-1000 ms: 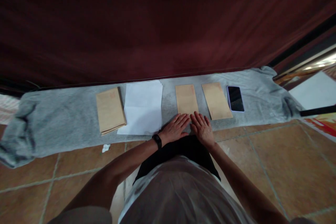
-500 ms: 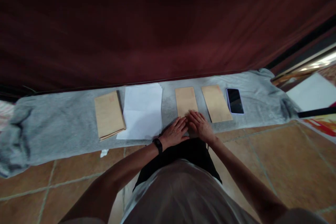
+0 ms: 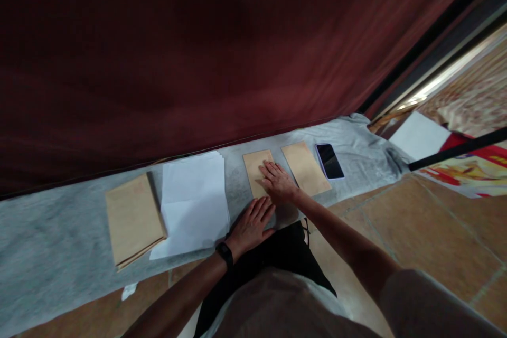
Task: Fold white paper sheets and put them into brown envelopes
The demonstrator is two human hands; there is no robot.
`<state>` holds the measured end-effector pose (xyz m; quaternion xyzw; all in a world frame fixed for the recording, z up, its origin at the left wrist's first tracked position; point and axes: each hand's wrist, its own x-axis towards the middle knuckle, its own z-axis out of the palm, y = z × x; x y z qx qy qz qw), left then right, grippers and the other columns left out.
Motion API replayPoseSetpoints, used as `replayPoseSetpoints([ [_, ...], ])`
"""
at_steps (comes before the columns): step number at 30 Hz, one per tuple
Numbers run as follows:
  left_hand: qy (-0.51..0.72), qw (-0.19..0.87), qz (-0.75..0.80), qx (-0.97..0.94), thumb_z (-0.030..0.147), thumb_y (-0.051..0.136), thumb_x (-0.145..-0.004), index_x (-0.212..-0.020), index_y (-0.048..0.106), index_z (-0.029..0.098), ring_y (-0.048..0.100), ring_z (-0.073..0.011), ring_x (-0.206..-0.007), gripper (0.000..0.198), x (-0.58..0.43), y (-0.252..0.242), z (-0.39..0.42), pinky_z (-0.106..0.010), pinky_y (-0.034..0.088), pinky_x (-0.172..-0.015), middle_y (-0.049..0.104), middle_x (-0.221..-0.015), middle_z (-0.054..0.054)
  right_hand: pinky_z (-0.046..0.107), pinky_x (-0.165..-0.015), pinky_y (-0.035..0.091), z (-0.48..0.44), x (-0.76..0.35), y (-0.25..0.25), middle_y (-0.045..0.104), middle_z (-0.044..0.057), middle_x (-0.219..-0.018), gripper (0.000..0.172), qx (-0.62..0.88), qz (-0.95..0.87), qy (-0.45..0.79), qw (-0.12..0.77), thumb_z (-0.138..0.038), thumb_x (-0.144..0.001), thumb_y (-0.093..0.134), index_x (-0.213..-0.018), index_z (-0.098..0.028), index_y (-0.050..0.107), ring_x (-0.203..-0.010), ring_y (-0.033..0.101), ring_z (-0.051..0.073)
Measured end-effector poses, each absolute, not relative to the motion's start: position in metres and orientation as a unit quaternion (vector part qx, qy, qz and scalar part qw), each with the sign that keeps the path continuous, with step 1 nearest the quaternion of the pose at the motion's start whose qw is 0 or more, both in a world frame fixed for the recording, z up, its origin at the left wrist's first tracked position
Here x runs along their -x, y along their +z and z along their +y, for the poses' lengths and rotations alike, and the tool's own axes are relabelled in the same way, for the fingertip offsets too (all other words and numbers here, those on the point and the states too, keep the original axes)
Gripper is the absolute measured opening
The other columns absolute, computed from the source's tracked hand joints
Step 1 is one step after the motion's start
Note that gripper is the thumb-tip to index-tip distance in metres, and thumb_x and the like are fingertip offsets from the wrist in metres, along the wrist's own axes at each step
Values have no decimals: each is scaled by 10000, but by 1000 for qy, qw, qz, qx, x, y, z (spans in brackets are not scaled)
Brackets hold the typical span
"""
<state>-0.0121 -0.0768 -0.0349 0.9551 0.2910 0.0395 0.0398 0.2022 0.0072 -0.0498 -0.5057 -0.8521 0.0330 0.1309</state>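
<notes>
A long grey cloth [image 3: 59,237] lies on the tiled floor along a dark red curtain. On it, from left to right, are a stack of brown envelopes [image 3: 132,219], a pile of white sheets [image 3: 194,200], a single brown envelope [image 3: 257,166], another brown envelope [image 3: 304,168] and a black phone [image 3: 329,161]. My right hand [image 3: 279,182] lies flat, fingers spread, on the middle envelope. My left hand [image 3: 253,222], with a black band at the wrist, rests flat on the cloth at that envelope's near end.
The dark red curtain [image 3: 178,53] hangs right behind the cloth. Brown floor tiles [image 3: 428,222] stretch to the right. A white sheet [image 3: 418,134], a black bar [image 3: 455,150] and a colourful printed paper [image 3: 471,169] lie at the far right. A small white scrap [image 3: 129,290] sits at the cloth's near edge.
My right hand slid farther up onto the middle envelope while my left stayed at its near end. The camera swung, so everything now sits tilted and shifted left.
</notes>
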Motion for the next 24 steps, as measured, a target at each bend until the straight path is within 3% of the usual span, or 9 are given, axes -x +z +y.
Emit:
replayPoseSetpoints([
  [10, 47, 26, 285, -957, 610, 398, -984, -1535, 381, 165, 285, -284, -1511, 709, 14, -36, -75, -469, 192, -1243, 348, -1618, -140, 515, -1207, 260, 53, -191, -56, 364, 183, -1593, 592, 618, -773, 17, 139, -416, -1040, 393, -1532, -87, 374, -1467, 365, 298],
  [15, 55, 15, 289, -956, 608, 409, -979, -1508, 424, 163, 312, -284, -1499, 691, 14, -37, -76, -480, 193, -1245, 393, -1595, -139, 488, -1218, 263, -10, -194, -59, 333, 189, -1606, 613, 595, -790, 20, 144, -402, -1045, 377, -1545, -50, 335, -1485, 336, 293],
  [19, 56, 12, 285, -957, 604, 449, -963, -1484, 453, 147, 302, -294, -1502, 694, 14, -36, -76, -487, 197, -1246, 383, -1599, -146, 464, -1218, 280, -77, -203, -61, 334, 158, -1613, 634, 580, -802, 28, 139, -429, -1044, 402, -1577, -105, 283, -1497, 319, 265],
  [24, 62, 6, 287, -956, 612, 461, -955, -1556, 336, 163, 248, -281, -1524, 760, 14, -36, -76, -479, 184, -1254, 305, -1641, -120, 486, -1222, 276, -128, -202, -55, 318, 115, -1625, 645, 587, -798, 36, 134, -427, -1049, 396, -1604, -159, 204, -1497, 319, 254],
])
